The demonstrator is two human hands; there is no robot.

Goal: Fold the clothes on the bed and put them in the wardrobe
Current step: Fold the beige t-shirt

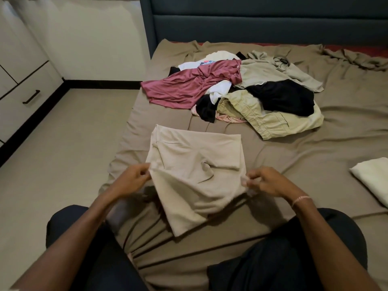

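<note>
Both hands, left hand (pixel 134 179) and right hand (pixel 264 182), pinch the beige cotton garment (pixel 195 164); keep edges level, fold flat on the bed (pixel 315 160).

A strip of bare bedsheet (pixel 294 160) runs between the beige garment (pixel 195 164) in front and the pile of clothes (pixel 241 91) heaped across the far middle, which blocks the way to the headboard (pixel 252 22). Rightward the sheet lies open up to a folded white cloth (pixel 373 179); leftward, floor (pixel 73 143) lies open up to the drawers (pixel 25 87)
</note>
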